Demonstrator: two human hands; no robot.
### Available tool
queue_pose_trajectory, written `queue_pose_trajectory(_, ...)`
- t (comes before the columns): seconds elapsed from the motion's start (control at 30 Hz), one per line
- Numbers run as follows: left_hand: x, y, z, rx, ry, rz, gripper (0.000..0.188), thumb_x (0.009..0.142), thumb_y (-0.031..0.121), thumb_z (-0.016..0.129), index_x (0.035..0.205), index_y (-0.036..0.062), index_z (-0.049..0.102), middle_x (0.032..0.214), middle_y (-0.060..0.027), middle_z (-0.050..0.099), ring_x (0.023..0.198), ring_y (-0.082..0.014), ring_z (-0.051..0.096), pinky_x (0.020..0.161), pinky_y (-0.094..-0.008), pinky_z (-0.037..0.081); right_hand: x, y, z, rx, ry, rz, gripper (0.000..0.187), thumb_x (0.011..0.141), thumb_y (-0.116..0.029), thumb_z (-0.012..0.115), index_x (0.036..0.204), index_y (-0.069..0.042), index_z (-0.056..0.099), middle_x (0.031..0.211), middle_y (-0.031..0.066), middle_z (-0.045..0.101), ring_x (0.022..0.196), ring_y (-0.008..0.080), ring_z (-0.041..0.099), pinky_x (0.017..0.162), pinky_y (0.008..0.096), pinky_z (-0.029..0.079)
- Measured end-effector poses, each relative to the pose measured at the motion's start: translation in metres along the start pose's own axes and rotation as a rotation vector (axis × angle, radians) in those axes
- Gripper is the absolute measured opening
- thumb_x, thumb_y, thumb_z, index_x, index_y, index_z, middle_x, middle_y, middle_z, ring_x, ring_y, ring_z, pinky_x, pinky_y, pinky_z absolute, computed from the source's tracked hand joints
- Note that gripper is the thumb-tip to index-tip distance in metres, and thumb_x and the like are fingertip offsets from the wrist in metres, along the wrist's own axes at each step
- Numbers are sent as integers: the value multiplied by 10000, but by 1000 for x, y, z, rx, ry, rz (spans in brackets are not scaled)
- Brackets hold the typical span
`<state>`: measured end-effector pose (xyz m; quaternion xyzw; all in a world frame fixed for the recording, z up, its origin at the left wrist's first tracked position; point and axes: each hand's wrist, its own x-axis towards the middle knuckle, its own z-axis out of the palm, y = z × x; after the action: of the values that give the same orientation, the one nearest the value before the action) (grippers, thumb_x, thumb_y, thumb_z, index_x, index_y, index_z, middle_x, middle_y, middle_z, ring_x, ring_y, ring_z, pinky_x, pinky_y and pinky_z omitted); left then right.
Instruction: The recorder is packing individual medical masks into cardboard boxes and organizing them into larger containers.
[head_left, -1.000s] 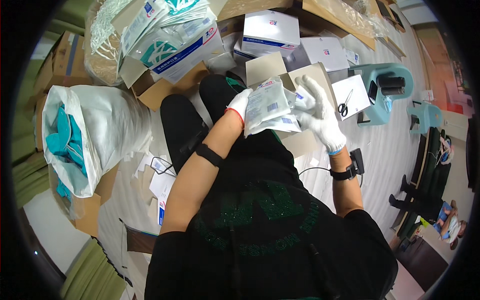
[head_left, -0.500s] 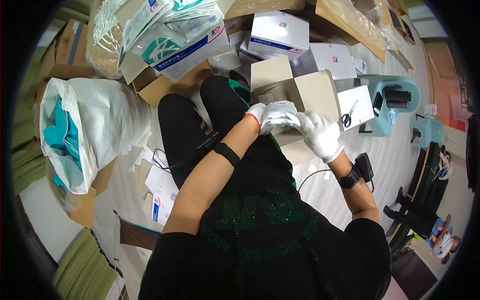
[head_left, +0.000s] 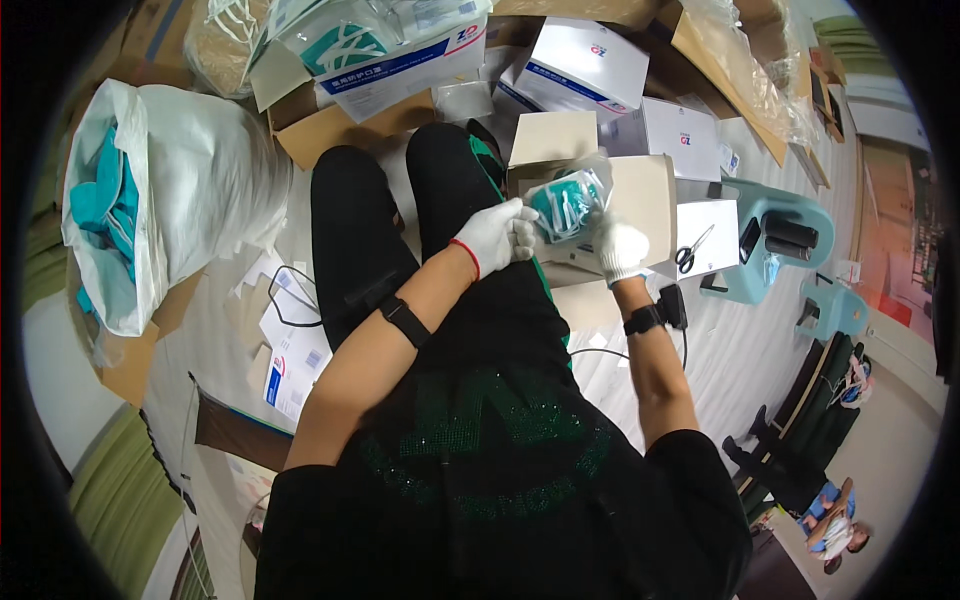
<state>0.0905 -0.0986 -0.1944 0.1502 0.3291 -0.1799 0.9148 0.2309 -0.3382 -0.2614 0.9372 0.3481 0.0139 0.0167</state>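
A clear plastic packet of teal face masks [head_left: 568,207] with white ear loops is tilted over an open carton with pale flaps [head_left: 643,205]. My right hand [head_left: 620,246], in a white knit glove, grips the packet by its right edge. At the packet's left edge is my left hand [head_left: 497,238], gloved the same way with a red cuff. Its fingers are curled; whether they pinch anything is hidden. Black-handled scissors [head_left: 692,250] lie on a white box [head_left: 718,222] to the right of my right hand.
White boxes with blue bands [head_left: 583,65] stand at the back, beside a box filled with mask packets [head_left: 405,78]. On the left leans a white sack [head_left: 205,165] with teal masks inside. A blue-green stool [head_left: 765,275] stands right. Far right, a person [head_left: 830,520] is seated.
The packet has turned so its teal masks now show; before, its white printed side showed. My left hand has moved back and left from it. The whole view has shifted somewhat.
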Motion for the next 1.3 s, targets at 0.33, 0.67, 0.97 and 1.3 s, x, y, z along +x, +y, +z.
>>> queue_pose_trajectory(0.33, -11, 0, -5, 21, -52, 115, 252, 1000, 302, 467, 1041, 63, 535, 727, -9, 519, 685, -147, 527, 641, -297, 456, 6, 18, -4, 41, -162, -36, 152, 863, -184, 532, 890, -88, 647, 714, 184, 673, 651, 359, 674, 594, 478, 525)
queue_pose_trajectory(0.67, -9, -1, -5, 28, -50, 125, 214, 984, 265, 491, 1005, 62, 552, 712, -15, 500, 675, -160, 518, 628, -320, 445, 14, 26, -2, 62, -147, -46, 209, 877, -261, 557, 925, -96, 677, 737, 160, 665, 651, 359, 652, 590, 451, 512)
queue_pose_trajectory(0.97, -5, 0, 11, 277, 81, 136, 185, 943, 229, 543, 995, 52, 551, 726, -28, 507, 692, -181, 559, 642, -349, 479, 18, 33, -101, 278, 11, 153, 233, 922, -280, 564, 795, -96, 629, 693, 203, 615, 639, 374, 631, 574, 453, 494)
queue_pose_trajectory(1.3, 27, -13, 46, 1101, 390, 538, 747, 873, 518, 605, 1370, -10, 425, 1310, -225, 538, 1219, -289, 532, 989, -343, 436, -13, 43, -204, 980, 146, 636, 313, 968, -273, 608, 980, 30, 685, 803, -46, 611, 679, 20, 468, 602, 180, 379)
